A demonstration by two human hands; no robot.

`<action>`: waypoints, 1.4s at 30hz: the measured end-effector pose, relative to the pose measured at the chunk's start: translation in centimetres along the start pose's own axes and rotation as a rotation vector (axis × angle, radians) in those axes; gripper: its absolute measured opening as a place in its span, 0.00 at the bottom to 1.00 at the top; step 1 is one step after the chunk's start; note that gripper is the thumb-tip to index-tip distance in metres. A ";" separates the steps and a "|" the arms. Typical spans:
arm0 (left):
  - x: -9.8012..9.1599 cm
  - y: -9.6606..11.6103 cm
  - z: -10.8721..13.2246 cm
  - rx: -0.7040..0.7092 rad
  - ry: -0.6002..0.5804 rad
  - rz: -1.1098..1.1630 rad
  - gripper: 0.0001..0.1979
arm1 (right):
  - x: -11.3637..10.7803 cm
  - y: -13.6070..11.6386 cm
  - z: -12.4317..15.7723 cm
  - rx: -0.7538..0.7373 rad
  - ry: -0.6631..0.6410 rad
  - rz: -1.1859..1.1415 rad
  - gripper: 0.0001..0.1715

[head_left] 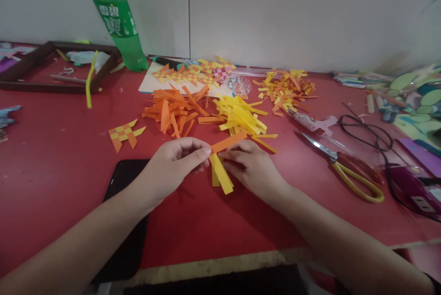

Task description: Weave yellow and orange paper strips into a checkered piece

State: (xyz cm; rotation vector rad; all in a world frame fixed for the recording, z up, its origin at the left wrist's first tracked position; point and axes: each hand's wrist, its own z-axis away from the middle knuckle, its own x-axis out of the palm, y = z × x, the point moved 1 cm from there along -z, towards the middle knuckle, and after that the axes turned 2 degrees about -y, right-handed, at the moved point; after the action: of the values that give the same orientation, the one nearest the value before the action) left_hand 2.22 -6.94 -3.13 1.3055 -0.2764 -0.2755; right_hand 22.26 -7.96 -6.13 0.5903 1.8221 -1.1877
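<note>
My left hand (174,161) is closed in a pinch on the left end of an orange paper strip (230,141). My right hand (253,164) is closed too, its fingers pressing on the crossed strips where the orange one meets a folded yellow paper strip (221,174) that hangs down toward me. Both hands hover just above the red table (51,161). Behind them lie a pile of orange strips (175,109) and a pile of yellow strips (241,116).
A small woven orange-and-yellow piece (124,134) lies left. A black tablet (127,180) sits under my left forearm. Yellow-handled scissors (347,166), a glue gun (315,123), black cable (372,134) lie right. Green bottle (117,14), wooden frame (51,67), paper scraps (285,88) at the back.
</note>
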 end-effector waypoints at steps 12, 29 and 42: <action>0.1 -0.2 -0.1 -0.045 -0.065 0.010 0.08 | -0.7 -0.1 -0.4 0.061 -0.142 -0.008 0.14; 0.0 -0.6 -0.1 -0.059 -0.193 -0.042 0.08 | -2.4 1.2 -0.4 0.384 0.298 -0.963 0.23; 0.3 -0.4 0.2 -0.046 -0.297 -0.150 0.08 | -2.1 -0.4 0.0 0.355 0.056 -0.451 0.18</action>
State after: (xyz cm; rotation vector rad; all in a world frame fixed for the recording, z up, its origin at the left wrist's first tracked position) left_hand 2.39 -7.34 -3.46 1.2405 -0.4211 -0.6015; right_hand 23.02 -7.98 -4.11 0.4166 1.8603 -1.8379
